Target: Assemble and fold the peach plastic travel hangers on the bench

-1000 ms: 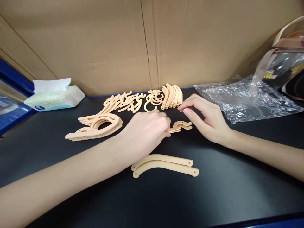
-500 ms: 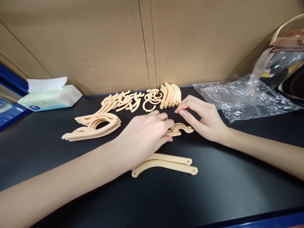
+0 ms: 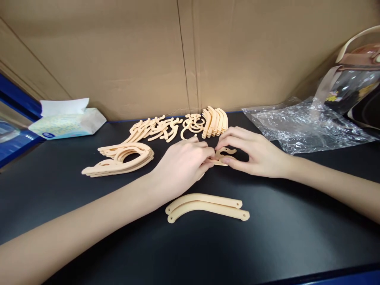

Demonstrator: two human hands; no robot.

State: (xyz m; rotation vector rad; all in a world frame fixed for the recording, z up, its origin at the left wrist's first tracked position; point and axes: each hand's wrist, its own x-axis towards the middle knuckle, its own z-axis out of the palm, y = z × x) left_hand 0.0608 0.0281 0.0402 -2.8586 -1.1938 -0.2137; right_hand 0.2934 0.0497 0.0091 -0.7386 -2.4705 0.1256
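Note:
Both hands meet over beige plastic hanger parts [image 3: 220, 162] lying low over the black table. My left hand [image 3: 188, 160] has its fingers closed on their left end, which it mostly covers. From the other side, my right hand [image 3: 252, 153] pinches the right end between thumb and fingers. A hooked end of the parts curls up between the right thumb and fingers. Nearer to me, two curved beige hanger arms [image 3: 208, 206] with holes in their ends lie side by side. To the left of my left hand rests a stack of folded hangers [image 3: 130, 156].
Along the back lie loose hanger pieces [image 3: 157, 127], several hooks [image 3: 193, 122] and a row of curved arms [image 3: 215, 122]. A tissue pack [image 3: 68, 122] stands at the left, clear plastic wrapping [image 3: 308, 126] and a transparent bag [image 3: 353, 79] at the right. Cardboard [image 3: 133, 59] closes off the back.
My right hand has moved left and down, from hovering near the curved arms to gripping the hanger parts. My left hand stays on them. The view has shifted slightly.

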